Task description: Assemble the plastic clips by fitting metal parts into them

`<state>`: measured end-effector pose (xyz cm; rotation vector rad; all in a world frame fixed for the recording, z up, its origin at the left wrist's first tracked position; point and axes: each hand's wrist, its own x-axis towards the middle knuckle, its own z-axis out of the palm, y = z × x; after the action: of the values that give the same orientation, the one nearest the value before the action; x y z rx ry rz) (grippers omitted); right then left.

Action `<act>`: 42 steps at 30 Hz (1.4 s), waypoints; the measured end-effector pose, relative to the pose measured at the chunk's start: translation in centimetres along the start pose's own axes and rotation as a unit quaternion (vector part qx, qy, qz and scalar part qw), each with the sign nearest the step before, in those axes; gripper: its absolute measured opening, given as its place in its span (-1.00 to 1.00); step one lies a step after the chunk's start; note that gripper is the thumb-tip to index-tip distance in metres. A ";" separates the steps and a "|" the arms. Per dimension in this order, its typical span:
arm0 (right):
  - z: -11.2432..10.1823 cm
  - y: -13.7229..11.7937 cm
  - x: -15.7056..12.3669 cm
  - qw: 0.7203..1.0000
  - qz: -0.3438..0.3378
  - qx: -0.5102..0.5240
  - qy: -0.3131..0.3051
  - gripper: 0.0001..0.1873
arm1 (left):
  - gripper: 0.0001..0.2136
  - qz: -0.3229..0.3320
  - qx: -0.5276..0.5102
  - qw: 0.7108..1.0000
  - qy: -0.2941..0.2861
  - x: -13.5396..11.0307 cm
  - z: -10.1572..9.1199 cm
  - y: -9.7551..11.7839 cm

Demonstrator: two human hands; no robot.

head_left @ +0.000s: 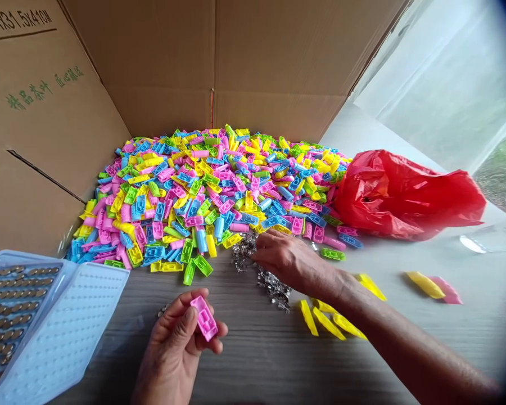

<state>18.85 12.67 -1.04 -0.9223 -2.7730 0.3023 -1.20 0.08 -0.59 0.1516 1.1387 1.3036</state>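
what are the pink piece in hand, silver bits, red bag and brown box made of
Pink piece: probably hard plastic, with crisp moulded walls, slight sheen.
Silver bits: perhaps metal, from their bright glints.
Red bag: likely thin plastic film, glossy and crinkled.
Brown box: seemingly cardboard, matte with straight creases.

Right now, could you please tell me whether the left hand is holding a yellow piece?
No, the left hand holds a pink plastic piece.
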 end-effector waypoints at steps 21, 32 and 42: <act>1.0 -1.6 0.0 0.999 0.021 0.044 0.014 -0.79 | -0.79 0.026 -0.021 0.999 -0.041 0.7 -1.3 -0.2; 1.6 -2.7 1.0 1.000 -0.003 0.000 -0.008 -0.70 | -0.79 0.035 -0.020 0.998 -0.039 0.3 -1.2 -0.2; 1.7 -3.1 0.5 1.000 0.017 0.021 0.002 -0.77 | -0.75 0.038 -0.011 0.999 -0.030 0.1 -0.9 -0.3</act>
<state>16.33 10.32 -1.86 -0.9588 -2.7392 0.3629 -1.66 -0.32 -1.27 0.2180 1.0763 1.3692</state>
